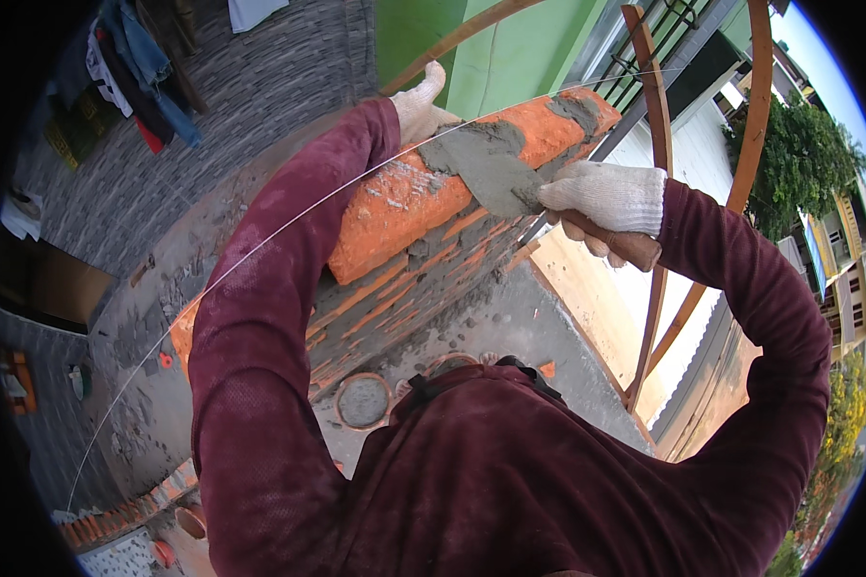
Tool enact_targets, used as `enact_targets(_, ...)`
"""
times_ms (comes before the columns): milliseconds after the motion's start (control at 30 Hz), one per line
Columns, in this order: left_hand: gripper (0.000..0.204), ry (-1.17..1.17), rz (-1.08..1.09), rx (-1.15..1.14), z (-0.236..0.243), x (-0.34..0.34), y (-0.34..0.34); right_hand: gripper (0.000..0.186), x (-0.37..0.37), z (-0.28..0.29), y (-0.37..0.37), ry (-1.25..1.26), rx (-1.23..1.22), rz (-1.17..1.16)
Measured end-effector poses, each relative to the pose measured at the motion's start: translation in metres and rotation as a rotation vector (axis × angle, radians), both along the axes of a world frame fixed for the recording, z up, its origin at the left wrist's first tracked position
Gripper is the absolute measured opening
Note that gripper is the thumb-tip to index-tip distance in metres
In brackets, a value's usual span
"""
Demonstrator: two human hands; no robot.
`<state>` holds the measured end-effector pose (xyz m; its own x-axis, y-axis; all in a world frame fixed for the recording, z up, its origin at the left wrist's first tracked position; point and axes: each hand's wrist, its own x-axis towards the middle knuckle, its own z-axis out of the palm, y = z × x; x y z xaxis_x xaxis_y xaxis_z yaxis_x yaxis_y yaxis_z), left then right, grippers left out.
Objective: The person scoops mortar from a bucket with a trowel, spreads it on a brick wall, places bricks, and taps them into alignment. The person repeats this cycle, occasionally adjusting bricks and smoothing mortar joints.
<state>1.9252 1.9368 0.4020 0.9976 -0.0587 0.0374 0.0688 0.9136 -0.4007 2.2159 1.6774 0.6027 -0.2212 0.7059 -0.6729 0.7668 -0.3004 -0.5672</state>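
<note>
Head view: the white-gloved right hand [601, 199] holds a grey trowel [630, 247] with a brown wooden handle, blade left of it over an orange brick wall [385, 213]. The white-gloved left hand [419, 106] is beside the wall; I can't tell its grip.

A brick wall [394, 296] carries a top row of orange bricks [387, 213]; grey mortar [460, 147] lies spread across the middle of that row; a smaller mortar patch [574, 110] sits near its far right end; below, the grey floor [517, 322] bears a round tub [338, 406] with grey contents, another round container [450, 362], partly hidden, and a small orange fragment [547, 369].
</note>
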Motion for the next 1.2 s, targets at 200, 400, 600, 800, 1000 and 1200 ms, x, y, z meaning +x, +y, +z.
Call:
enact_targets(200, 0.103, 0.988, 0.239, 1.924, 0.061, 0.063, -0.073, 0.037, 0.032, 0.034, -0.037, 0.282, -0.238, -0.327)
enact_targets(400, 0.100, 0.974, 0.187, 2.162, 0.044, 0.044, -0.043, 0.038, 0.052, -0.004, -0.009, 0.326, -0.069, -0.429)
enact_targets(600, 0.111, 1.075, 0.212, 2.053, 0.057, 0.053, -0.067, 0.034, 0.023, -0.019, 0.010, 0.541, -0.267, -0.161)
enact_targets(800, 0.109, 1.069, 0.170, 2.118, 0.077, 0.054, -0.096, 0.041, 0.041, 0.009, -0.039, -0.263, 0.182, -0.066)
enact_targets(1000, 0.108, 1.070, 0.194, 2.043, 0.071, 0.050, -0.075, 0.041, 0.004, 0.012, -0.048, -0.087, 0.266, 0.112)
enact_targets(1200, 0.107, 1.154, 0.384, 1.675, 0.072, 0.063, -0.080, 0.030, 0.055, 0.004, -0.012, -0.570, 0.678, 0.711)
